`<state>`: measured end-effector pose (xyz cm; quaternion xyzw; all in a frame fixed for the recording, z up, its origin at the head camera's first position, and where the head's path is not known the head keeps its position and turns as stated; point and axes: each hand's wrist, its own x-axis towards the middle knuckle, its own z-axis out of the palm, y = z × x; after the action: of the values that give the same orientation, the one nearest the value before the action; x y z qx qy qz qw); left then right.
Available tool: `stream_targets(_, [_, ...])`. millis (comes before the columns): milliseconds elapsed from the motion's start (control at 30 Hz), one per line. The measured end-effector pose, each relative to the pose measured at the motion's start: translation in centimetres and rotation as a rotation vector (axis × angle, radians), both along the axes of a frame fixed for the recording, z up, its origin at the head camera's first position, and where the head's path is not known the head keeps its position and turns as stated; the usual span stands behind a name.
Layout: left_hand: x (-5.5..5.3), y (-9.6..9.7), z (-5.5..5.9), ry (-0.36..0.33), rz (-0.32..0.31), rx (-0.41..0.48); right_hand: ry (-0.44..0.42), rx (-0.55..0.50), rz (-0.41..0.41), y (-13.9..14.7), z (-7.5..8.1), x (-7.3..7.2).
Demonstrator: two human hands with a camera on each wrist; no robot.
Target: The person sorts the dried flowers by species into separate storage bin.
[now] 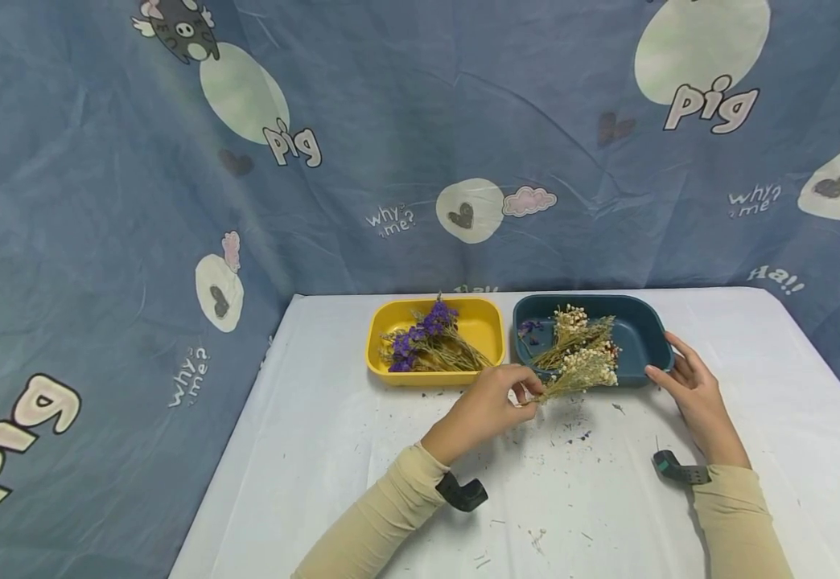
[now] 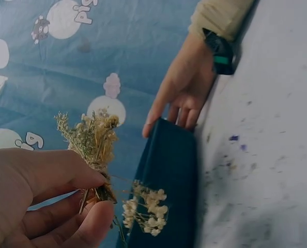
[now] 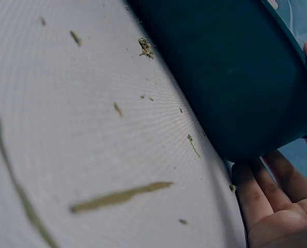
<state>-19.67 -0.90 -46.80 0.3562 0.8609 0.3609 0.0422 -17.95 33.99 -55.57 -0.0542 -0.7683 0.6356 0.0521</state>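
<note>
My left hand pinches the stems of a small bunch of dried white flowers between thumb and fingers. The bunch hangs over the near edge of a dark blue tray, blossoms toward the right. In the left wrist view the fingers hold the bunch at its bound stems. More dried flowers, cream and greenish, lie inside this tray, with a small purple sprig at its left end. My right hand grips the tray's right end, its fingers around the near corner.
Left of the blue tray stands a yellow tray holding dried purple flowers with long stems. Bits of stem and petal are scattered over the white tablecloth. A blue printed curtain hangs behind the table and along its left side.
</note>
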Motion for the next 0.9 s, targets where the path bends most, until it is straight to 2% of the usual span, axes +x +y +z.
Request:
stream_targets(100, [-0.9,0.7,0.7,0.022,0.002,-0.011,-0.013,0.017,-0.002,0.0,0.1,0.0])
stream_targets(333, [-3.0,2.4,1.7,0.015,0.01,-0.015,-0.042,0.059,-0.014,0.1,0.3,0.1])
stream_targets(633, [-5.1,4.8,3.1,0.052,0.002,-0.007,-0.059,0.048,-0.019,0.0,0.3,-0.1])
stream_targets(767, [-6.0,5.9,3.3,0.055,0.015,-0.05,-0.083,0.044,-0.016,0.0,0.4,-0.1])
stream_targets(900, [-6.8,7.1,2.8,0.065,0.017,-0.125,-0.086,0.039,-0.015,-0.1,0.5,-0.1])
